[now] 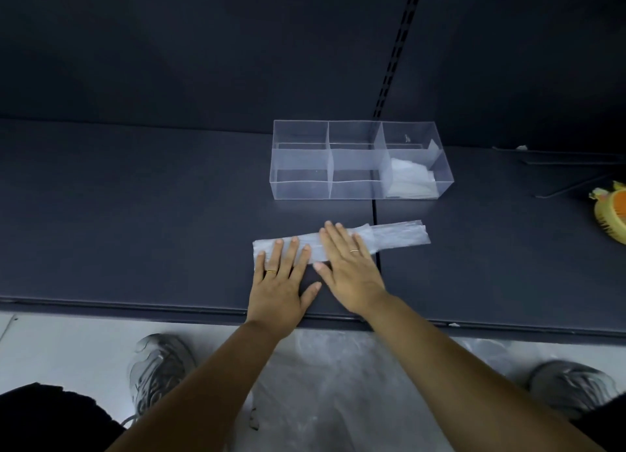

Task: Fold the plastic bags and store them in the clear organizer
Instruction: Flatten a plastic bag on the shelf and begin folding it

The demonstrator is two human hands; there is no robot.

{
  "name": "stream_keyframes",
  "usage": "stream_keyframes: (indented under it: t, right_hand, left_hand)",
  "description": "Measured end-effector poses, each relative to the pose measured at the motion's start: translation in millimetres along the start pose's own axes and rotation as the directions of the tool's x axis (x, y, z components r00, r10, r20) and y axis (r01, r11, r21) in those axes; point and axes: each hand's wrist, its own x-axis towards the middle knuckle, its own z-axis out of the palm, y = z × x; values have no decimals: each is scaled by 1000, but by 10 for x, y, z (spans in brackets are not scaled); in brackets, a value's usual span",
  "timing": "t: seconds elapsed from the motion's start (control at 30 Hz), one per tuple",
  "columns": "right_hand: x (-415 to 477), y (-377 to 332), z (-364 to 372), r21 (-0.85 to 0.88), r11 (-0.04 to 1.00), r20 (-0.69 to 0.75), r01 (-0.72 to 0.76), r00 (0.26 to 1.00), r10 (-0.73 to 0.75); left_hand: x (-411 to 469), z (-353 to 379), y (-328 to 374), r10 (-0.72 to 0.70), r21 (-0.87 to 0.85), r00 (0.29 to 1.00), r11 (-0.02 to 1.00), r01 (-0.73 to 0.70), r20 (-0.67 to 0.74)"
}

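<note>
A clear plastic bag [396,237], folded into a long narrow strip, lies on the dark shelf [135,214] near its front edge. My left hand [283,282] lies flat with straight fingers pressing the strip's left end. My right hand [349,265] lies flat beside it, fingers spread, pressing the strip's middle. Behind the strip stands the clear organizer [301,187] with several compartments. A folded white plastic bag [411,180] sits in its front right compartment; the other compartments hold nothing I can see.
A yellow and orange object [611,214] lies at the shelf's right edge by thin wire rods [569,189]. More clear plastic bags [338,384] lie on the pale floor below the shelf, between my two grey shoes [159,370].
</note>
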Motion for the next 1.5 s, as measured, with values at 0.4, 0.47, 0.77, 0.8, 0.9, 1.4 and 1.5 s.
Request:
stream_keyframes:
  t: [0.4,0.47,0.77,0.8,0.9,1.4,1.5]
  right_hand:
    - [-245,1420,-450,192,927,-178,-322,917,356]
    - [-160,1444,-540,238,907,-213,-349,892,399]
    - [-186,1417,-702,372,865,-108,-337,910,401]
    - [-269,1409,-734,443,824,-55,-354,906,419]
    - [-571,1357,-796,642,642,139,-419,887,440]
    - [-1253,1031,-1445,698,206,670,-686,727,153]
    - [-1094,1017,-1464,825,267,410,-498,853,323]
  left_hand:
    - [-2,32,-19,4,33,1000,999,-4,8]
    - [0,47,-31,-4,43,1000,999,3,10]
    - [77,-20,-202,142,60,990,988,-143,15]
    - [92,-36,-248,171,54,985,984,-172,18]
    - [112,-75,-338,235,44,972,971,-236,28]
    - [-389,-260,1829,-62,-842,992,536,-60,-110]
    - [-350,-464,1694,-105,-980,990,166,107,90]
